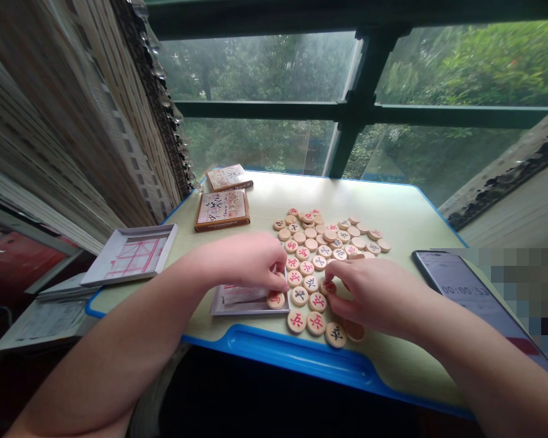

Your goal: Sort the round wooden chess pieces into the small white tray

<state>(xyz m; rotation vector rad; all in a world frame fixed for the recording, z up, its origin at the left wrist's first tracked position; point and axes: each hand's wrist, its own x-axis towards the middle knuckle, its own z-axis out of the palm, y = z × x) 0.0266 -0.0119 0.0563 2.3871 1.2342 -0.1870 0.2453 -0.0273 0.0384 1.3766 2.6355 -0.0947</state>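
Note:
Many round wooden chess pieces (319,262) with red or black characters lie spread over the middle of the table, some blank side up. My left hand (251,261) is over a shallow white box (250,312), its thumb and fingers closed at a red-marked piece (276,299) at the box's right end. At the right side of the pieces, my right hand (369,295) pinches another red-marked piece (327,286) between thumb and index finger. Part of the box is hidden under my left hand and wrist.
Two decorated boxes (222,209) stand at the table's back left. An open tray with red lines (132,252) overhangs the left edge. A phone (475,298) showing a timer lies at the right. The table (365,194) has a blue rim before a window.

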